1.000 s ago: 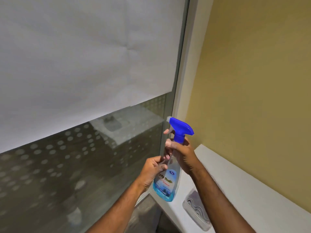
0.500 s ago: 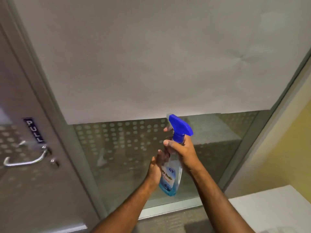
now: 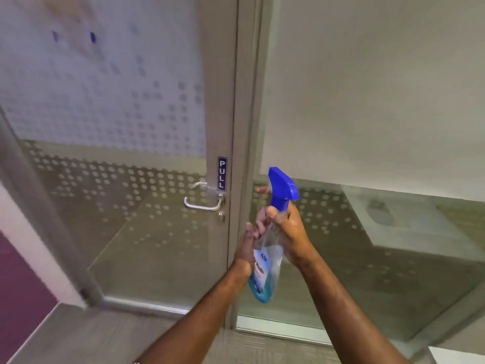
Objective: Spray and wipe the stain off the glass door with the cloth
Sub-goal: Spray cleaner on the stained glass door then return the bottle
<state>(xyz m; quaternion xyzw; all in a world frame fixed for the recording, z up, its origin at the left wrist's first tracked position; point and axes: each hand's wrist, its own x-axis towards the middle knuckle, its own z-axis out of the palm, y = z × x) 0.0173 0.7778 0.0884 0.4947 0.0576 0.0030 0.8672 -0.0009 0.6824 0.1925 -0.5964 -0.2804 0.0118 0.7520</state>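
Observation:
A clear spray bottle with a blue trigger head and a little blue liquid is upright in front of me. My right hand grips its neck, with a forefinger stretched out past the trigger. My left hand rests flat against the bottle's left side. The glass door with a frosted dot pattern fills the left half, shut. A brownish smear and two dark blue spots show near its top. No cloth is in view.
A metal lever handle and a PULL sign sit on the door's right stile. A fixed glass panel with white film stands to the right. A white counter corner shows at the bottom right, a purple wall at the left.
My view has swung left from the yellow wall and counter, across the fixed panel, to the door. Both hands have stayed on the bottle throughout. The cloth on the counter has left the view.

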